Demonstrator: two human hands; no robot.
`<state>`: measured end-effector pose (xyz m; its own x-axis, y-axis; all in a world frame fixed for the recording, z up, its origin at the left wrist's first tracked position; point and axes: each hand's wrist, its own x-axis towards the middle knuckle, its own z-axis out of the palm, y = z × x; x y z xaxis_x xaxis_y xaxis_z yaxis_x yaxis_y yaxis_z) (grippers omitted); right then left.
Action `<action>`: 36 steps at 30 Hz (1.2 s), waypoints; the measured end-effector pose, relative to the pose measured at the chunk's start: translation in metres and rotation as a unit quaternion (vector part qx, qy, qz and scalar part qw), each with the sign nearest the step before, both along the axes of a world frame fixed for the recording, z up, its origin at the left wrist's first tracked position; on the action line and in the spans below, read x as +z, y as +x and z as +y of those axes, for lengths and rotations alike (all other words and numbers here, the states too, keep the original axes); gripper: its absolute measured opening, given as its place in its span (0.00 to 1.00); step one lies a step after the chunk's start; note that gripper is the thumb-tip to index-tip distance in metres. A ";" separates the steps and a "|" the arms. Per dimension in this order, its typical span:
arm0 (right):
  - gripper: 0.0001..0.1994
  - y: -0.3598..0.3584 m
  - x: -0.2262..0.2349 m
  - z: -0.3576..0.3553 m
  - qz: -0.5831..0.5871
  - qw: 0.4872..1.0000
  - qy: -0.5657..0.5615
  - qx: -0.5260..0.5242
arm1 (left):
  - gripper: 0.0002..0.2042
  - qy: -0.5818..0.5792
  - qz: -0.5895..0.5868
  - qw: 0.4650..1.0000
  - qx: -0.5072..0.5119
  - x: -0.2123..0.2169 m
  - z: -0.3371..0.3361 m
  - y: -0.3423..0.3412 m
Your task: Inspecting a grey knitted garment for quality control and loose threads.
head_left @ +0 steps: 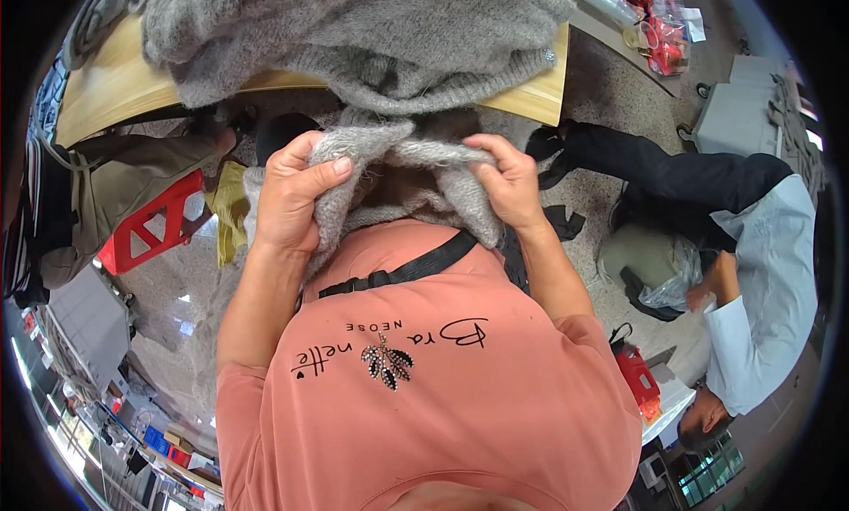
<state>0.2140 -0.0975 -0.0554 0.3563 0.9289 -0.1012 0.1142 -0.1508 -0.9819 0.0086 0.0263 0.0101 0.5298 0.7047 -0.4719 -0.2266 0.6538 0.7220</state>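
A fuzzy grey knitted garment (460,192) hangs between my hands, just short of the table's near edge. My left hand (301,188) pinches a thick fold of it, thumb lying on top. Opposite, my right hand (511,182) grips the other side with fingers curled round the knit. The stretch between them gapes in a loop, and its lower part rests in my lap. More grey knitwear (354,33) lies heaped on the wooden table (102,99), its ribbed edge drooping over the near side. Whether heap and held garment are one piece I cannot tell.
On the right a person in a pale shirt (769,245) bends over a plastic-wrapped bundle (654,259). Another person's legs (159,166) reach in from the left, near a red plastic stool (155,223). A grey wheeled cart (734,117) stands at the far right.
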 end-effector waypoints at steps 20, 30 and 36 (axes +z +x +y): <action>0.11 -0.022 0.061 0.024 -0.170 0.923 0.313 0.146 | 0.08 0.003 -0.007 0.995 -0.095 0.001 -0.009 0.030; 0.12 -0.033 0.049 0.027 -0.356 0.864 0.348 0.080 | 0.03 -0.018 -0.064 0.989 -0.130 -0.003 -0.014 0.027; 0.11 -0.035 0.044 0.028 -0.354 0.875 0.322 0.072 | 0.04 0.021 -0.020 0.995 -0.098 -0.005 -0.019 0.025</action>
<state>0.1790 -0.0696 -0.0112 -0.0073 0.7529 0.6581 0.7006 0.4734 -0.5339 0.0339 0.0076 0.0052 0.6768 0.6048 -0.4197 -0.1272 0.6577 0.7425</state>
